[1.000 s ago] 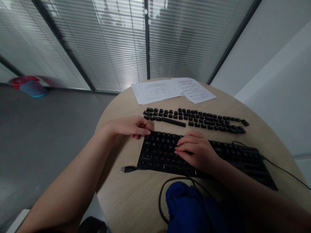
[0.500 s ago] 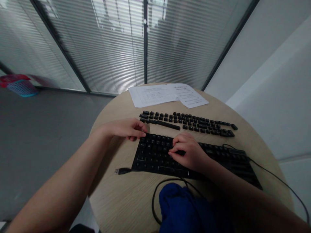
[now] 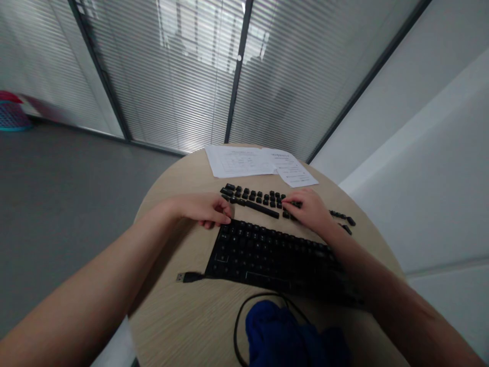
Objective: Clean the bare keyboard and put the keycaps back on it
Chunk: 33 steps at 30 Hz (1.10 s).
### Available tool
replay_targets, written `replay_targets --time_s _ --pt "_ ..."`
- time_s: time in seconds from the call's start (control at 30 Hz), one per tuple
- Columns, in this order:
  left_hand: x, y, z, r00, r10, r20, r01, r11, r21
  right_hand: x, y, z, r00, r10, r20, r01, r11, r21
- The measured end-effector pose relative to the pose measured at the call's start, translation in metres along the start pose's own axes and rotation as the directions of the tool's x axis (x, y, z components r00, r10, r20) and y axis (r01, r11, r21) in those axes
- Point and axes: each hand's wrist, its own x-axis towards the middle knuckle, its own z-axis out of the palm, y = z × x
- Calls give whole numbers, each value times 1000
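A black keyboard point(image 3: 252, 250) lies on the round table, with many of its lower key positions bare of caps. My left hand point(image 3: 212, 210) has its thumb and fingers closed at the keyboard's upper left corner. Beyond the keyboard, loose black keycaps point(image 3: 252, 197) are laid out in rows, among them a long spacebar point(image 3: 262, 209). Over the middle of these rows is my right hand point(image 3: 307, 208), its thumb and forefinger pinched at a keycap. The hand and forearm cover part of the rows and the keyboard's right end.
Two printed sheets point(image 3: 244, 162) lie at the table's far edge. A USB plug point(image 3: 187, 277) rests left of the keyboard. Near me are a looped black cable point(image 3: 237, 326) and a blue cloth point(image 3: 275, 331). A basket point(image 3: 13, 116) stands on the floor far left.
My right hand has moved from over the keyboard, away from me, to the loose keycaps. My left hand stays at the keyboard corner. The view has shifted slightly.
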Motion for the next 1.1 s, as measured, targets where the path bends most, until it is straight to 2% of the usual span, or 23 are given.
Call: replay_targets --time_s 0.07,0.17,0.3,0.47,0.63,0.77,0.87,0.93,1.03,1.1 --pt "0 -1 0 1000 9 3 -9 1000 0 23 18 6 989 145 43 -144 989 -11" --pt "1 -3 0 1000 23 0 -23 1000 0 49 36 18 969 240 65 -239 971 -20" --pt "2 -4 1 999 48 -7 -48 999 -10 66 42 32 957 244 160 -245 969 -12" --pt "1 -3 1 999 49 -9 -49 999 -13 72 40 39 942 243 230 -251 968 5" --pt "1 -2 1 999 33 -6 -33 999 -7 75 36 46 944 237 228 -252 967 38" --pt "0 1 2 999 31 -16 -31 1000 -4 79 32 43 957 250 145 -259 965 47" --pt "-1 1 2 999 37 -14 -37 999 -11 69 24 28 965 258 51 -261 964 56" --pt "0 1 2 999 39 -11 -39 999 -19 50 14 15 973 229 -34 -225 970 93" --pt "1 1 2 999 40 -2 -40 999 -29 4 -10 -2 983 78 -169 -45 981 191" --pt "1 3 1 1000 29 6 -29 999 -20 -30 -28 -7 982 -36 -187 81 967 242"
